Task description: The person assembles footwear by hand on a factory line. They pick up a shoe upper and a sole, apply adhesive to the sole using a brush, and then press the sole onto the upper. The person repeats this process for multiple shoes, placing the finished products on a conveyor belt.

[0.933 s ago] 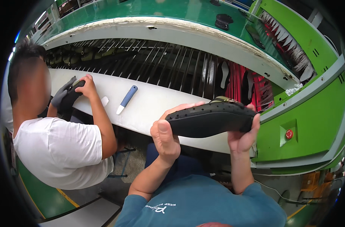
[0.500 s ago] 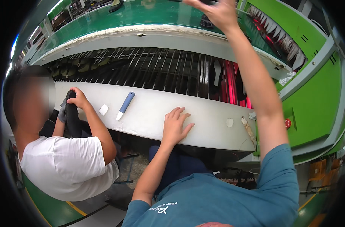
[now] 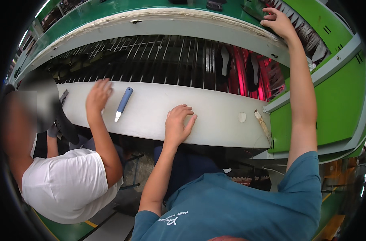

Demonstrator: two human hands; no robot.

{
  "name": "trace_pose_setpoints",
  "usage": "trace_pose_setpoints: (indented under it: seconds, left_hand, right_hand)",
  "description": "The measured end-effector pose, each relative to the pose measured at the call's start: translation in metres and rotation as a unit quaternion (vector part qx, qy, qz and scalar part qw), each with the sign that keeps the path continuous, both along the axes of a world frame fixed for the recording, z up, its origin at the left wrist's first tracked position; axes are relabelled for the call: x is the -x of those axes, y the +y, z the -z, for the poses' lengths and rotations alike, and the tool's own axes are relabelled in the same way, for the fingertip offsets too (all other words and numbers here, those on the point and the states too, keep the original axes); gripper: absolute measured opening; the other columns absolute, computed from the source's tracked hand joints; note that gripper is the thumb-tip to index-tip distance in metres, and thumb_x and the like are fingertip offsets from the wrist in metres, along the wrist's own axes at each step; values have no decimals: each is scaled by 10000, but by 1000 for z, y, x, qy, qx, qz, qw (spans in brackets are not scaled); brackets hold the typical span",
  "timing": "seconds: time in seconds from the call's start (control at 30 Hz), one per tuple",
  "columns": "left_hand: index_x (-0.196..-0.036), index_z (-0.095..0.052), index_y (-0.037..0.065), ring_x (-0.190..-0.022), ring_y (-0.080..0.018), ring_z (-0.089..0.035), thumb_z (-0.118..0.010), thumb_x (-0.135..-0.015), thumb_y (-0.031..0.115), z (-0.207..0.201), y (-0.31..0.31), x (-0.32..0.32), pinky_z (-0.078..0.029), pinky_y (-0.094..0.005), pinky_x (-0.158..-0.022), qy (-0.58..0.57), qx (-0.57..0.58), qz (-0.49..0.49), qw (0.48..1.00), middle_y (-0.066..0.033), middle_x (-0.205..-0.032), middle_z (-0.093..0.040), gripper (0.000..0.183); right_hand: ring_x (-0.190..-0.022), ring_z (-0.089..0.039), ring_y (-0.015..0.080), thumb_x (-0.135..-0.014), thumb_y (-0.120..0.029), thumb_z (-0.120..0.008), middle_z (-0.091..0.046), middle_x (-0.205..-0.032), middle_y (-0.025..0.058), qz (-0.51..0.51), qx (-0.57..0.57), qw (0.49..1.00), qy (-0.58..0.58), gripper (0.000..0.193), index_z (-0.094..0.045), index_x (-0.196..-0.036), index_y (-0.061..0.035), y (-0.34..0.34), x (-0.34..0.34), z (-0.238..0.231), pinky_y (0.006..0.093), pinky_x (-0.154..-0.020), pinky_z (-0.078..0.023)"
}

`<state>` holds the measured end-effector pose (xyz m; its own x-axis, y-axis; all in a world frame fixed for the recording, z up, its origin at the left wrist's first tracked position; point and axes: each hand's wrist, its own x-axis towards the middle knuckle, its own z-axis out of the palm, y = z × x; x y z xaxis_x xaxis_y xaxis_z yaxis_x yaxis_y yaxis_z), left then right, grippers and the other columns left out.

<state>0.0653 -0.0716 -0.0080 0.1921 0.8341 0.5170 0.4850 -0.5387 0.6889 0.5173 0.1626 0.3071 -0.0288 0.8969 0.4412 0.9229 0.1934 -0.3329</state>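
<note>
My left hand (image 3: pixel 178 126) rests on the white ledge (image 3: pixel 215 130), fingers loosely bent, thumb apart, holding nothing I can see. Stretched far forward, my right hand (image 3: pixel 280 26) is over the far edge of the green belt (image 3: pixel 151 10), beside the machine's strip curtain (image 3: pixel 297 24). Its fingers are apart and nothing shows between them. A dark object (image 3: pixel 253 10) lies just left of those fingertips; contact cannot be made out. On the ledge, left of my left hand, lies a blue-handled tool (image 3: pixel 124 102) with a short pale blade.
At left a co-worker holds a dark shoe (image 3: pixel 66 124) and reaches over the ledge. Dark soles (image 3: pixel 253 70) sit on red-lit rollers below the belt. A thin tan tool (image 3: pixel 262 122) and white round piece (image 3: pixel 242 117) lie right. A green machine (image 3: pixel 327 116) borders the right.
My right hand has swung right and lower, toward the strip curtain. My left hand stays on the ledge. The co-worker's right hand has left the shoe and moved over the ledge.
</note>
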Motion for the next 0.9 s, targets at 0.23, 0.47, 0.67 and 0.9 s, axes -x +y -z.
trace_pose_setpoints:
  seconds: [0.23, 0.47, 0.67, 0.9]
  left_hand:
    - [-1032, -791, 40, -1315, -360, -698, -828, -954, 154, -3, -6, 2, -513, -491, -1098, 30, -18, -13, 999, -119, -1237, -798, 143]
    - [-1016, -789, 39, -1296, -344, -705, -827, -950, 143, -8, -2, -3, -511, -487, -1094, 47, -5, -2, 999, -111, -1226, -800, 128]
    - [-970, -777, 37, -1210, -344, -736, -826, -932, 98, 4, 1, -5, -535, -480, -1060, 24, -26, -36, 999, -125, -1164, -807, 87]
    - [-934, -777, 47, -1135, -310, -726, -810, -930, 100, -3, -1, -6, -540, -457, -972, 15, -33, -43, 998, -92, -1091, -788, 63]
  right_hand:
    - [-1368, -676, 352, -818, -194, -930, -650, -1520, 211, -4, -166, 971, 170, 804, -637, -1563, -122, -179, 99, 66, 472, -1144, -545]
    - [-1380, -648, 482, -905, -284, -831, -612, -1513, 348, 166, -100, 969, 153, 948, -366, -1690, -29, -158, 132, 235, 549, -1132, -533]
    - [-1243, -704, 534, -951, -654, -763, -708, -1349, 344, 248, 53, 966, -57, 917, -532, -1542, 9, -51, -5, 325, 582, -1053, -583]
    - [-1356, -694, 439, -779, -343, -894, -706, -1445, 305, 241, 261, 934, -28, 864, -612, -1526, -12, -16, -65, 376, 519, -1128, -580]
